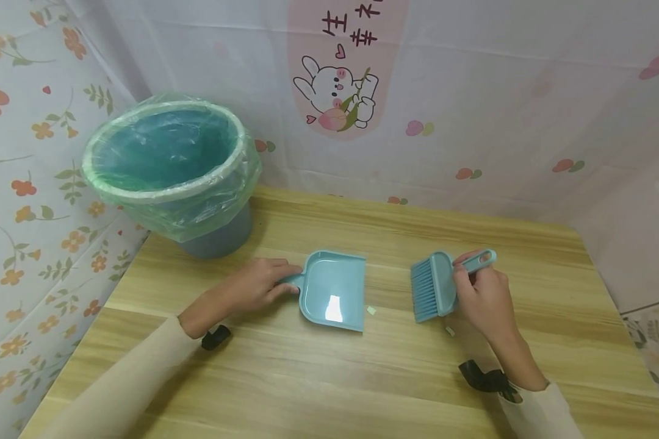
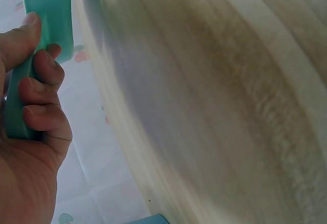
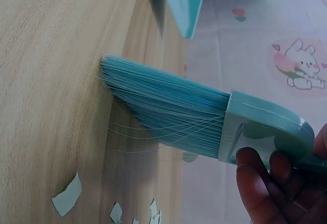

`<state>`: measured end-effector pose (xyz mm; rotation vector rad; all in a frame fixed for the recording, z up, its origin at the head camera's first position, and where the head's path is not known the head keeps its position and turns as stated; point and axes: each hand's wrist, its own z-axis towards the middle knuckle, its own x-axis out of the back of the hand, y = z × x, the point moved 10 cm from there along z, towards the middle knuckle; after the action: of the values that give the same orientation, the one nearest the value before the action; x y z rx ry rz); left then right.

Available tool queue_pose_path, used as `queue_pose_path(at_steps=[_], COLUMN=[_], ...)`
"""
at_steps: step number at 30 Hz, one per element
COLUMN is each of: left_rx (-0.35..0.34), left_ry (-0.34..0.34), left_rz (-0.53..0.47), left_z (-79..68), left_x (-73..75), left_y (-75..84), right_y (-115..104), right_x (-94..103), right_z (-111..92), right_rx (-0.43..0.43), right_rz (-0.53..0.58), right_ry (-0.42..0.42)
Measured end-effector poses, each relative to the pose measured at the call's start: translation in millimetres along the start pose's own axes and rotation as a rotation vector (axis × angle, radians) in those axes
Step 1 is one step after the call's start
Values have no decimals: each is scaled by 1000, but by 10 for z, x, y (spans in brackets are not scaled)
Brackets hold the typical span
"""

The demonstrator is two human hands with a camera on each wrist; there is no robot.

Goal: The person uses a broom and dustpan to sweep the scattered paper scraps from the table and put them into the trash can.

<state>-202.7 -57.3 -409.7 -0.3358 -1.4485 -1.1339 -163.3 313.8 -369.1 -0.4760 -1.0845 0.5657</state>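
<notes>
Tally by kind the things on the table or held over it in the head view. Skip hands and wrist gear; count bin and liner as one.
Dustpan: 1
Brush: 1
Lined bin: 1
Pale scraps: 2 showing
Total: 5; the right wrist view shows more scraps.

Head view: left hand [image 1: 258, 285] hides the grip end of the dustpan [image 1: 329, 280], right hand [image 1: 487, 302] hides part of the brush [image 1: 445, 281]; inside bottom of the bin [image 1: 214, 241] not visible; lettering [image 1: 365, 38] cut by top edge. Left wrist: dustpan cropped at top, tabletop [image 2: 204, 106] blurred, ribbed blue thing [image 2: 149, 219] at bottom too cropped to identify. Right wrist: dustpan, bin cropped at top, some scraps [image 3: 155, 216] at bottom.
</notes>
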Motion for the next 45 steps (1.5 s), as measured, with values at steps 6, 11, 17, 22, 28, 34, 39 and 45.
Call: queue_pose_path(at_steps=[6, 11, 17, 22, 28, 34, 39, 45], left_rx=[6, 9, 15, 13, 20, 22, 10, -11], left_ry=[-16, -21, -19, -17, -25, -41, -49, -61], left_rz=[0, -1, -8, -12, -5, 4, 24, 64], left_z=[5, 5, -4, -6, 0, 0, 8, 31], left_x=[-62, -91, -98, -102, -116, -145, -134, -116], left_y=[-21, -19, -14, -6, -4, -26, -2, 30], right_y=[-2, 5, 25, 27, 23, 36, 21, 8], right_x=[11, 17, 14, 8, 11, 3, 5, 4], right_z=[-6, -9, -10, -8, -7, -16, -20, -12], right_rx=[8, 10, 13, 3, -10, -12, -4, 5], right_rz=[4, 12, 8, 5, 0, 3, 4, -5], right_ry=[1, 5, 11, 3, -3, -6, -4, -4])
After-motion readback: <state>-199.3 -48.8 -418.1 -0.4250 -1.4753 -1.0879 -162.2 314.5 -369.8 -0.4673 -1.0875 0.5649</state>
